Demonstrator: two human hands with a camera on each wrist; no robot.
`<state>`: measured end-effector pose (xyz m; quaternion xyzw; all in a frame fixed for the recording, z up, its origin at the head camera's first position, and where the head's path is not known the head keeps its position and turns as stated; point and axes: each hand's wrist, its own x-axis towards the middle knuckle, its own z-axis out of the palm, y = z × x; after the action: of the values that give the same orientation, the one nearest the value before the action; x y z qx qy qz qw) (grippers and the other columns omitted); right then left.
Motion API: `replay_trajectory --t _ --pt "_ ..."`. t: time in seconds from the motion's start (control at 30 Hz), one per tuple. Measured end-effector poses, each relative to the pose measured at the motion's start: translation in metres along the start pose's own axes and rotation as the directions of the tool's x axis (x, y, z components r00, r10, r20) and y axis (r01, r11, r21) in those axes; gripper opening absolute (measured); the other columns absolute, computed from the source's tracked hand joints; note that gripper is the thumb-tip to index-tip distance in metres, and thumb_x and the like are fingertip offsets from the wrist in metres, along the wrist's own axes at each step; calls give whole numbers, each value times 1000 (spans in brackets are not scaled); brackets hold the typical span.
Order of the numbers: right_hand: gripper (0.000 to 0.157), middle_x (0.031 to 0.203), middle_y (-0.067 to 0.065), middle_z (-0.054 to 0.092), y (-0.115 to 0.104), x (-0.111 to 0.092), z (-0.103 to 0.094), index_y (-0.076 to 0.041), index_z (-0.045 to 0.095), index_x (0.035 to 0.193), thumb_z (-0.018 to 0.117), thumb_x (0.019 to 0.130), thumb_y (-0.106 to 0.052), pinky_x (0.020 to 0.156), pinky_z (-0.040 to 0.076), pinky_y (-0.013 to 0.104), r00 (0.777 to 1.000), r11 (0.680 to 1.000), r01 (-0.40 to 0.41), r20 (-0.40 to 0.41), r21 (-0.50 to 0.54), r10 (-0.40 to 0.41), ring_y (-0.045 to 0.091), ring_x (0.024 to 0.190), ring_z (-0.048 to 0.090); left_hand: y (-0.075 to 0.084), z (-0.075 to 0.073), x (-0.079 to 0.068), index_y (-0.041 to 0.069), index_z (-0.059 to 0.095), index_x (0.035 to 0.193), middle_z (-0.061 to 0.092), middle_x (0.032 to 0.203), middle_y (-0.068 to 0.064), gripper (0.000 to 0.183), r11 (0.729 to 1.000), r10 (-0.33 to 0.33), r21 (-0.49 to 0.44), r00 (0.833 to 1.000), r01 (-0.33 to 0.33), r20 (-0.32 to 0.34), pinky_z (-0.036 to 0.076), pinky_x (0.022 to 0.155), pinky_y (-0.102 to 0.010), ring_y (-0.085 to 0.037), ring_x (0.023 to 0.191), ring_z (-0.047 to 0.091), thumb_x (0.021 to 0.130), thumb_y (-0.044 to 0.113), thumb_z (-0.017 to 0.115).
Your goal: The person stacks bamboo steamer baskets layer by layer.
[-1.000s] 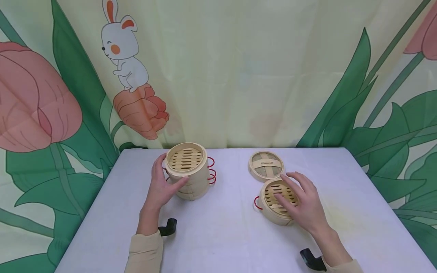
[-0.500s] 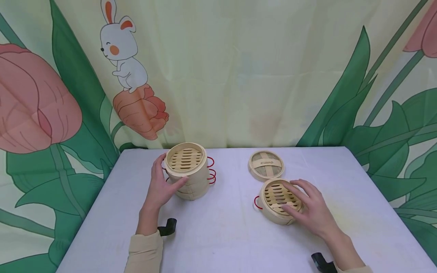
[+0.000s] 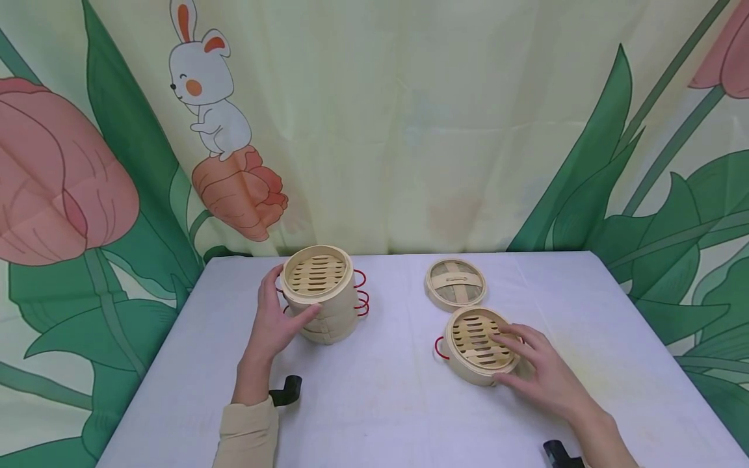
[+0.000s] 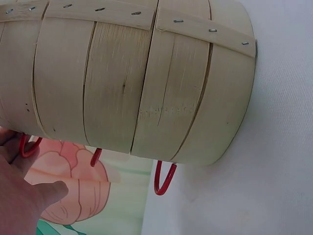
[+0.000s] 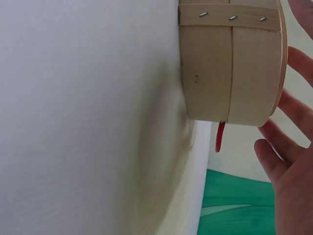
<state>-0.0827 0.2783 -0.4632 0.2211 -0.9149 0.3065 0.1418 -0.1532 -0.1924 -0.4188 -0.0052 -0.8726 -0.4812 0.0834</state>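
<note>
Two hands well apart here, left hand (image 3: 274, 325) clamped round the stack (image 3: 335, 313), right hand (image 3: 547, 374) loosely spread by the rim of the steamer (image 3: 473, 344), lid (image 3: 455, 286) just behind.

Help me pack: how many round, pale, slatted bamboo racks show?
2: one rack topping the pale, cylindrical bamboo stack at the left hand, another in the low, pale, round bamboo steamer by the right hand. Others may be hidden below.

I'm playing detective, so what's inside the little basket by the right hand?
From above, slats show inside the little basket. The right hand covers some of them on its side, and whatever lies beneath the slats is hidden.
</note>
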Motion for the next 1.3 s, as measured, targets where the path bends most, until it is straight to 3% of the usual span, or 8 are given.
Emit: replay_trajectory --t 0.27,0.7,1.3 --pt "57 135 4 55 3 -6 2 -17 71 125 91 74 -31 104 15 10 997 998 -65 48 6 65 33 134 38 0 -1 0 14 14 160 18 161 -12 111 1000 21 -5 1000 -21 -8 23 112 -67 -32 146 20 80 43 84" --pt "39 109 -4 62 7 -8 4 -27 74 95 94 66 -12 106 16 9 1000 995 22 -1 99 -22 19 137 34 -1 0 -1 16 13 160 17 161 -12 112 1000 1 -2 1000 -1 -13 23 112 -67 -34 146 21 80 47 84" --pt "40 106 -11 59 6 -8 6 -29 73 93 93 66 -8 105 17 8 1000 996 -18 -13 90 19 14 137 32 -1 0 0 16 14 160 17 161 -11 112 1000 -7 -13 1000 7 -5 21 113 -67 -32 147 18 79 46 85"
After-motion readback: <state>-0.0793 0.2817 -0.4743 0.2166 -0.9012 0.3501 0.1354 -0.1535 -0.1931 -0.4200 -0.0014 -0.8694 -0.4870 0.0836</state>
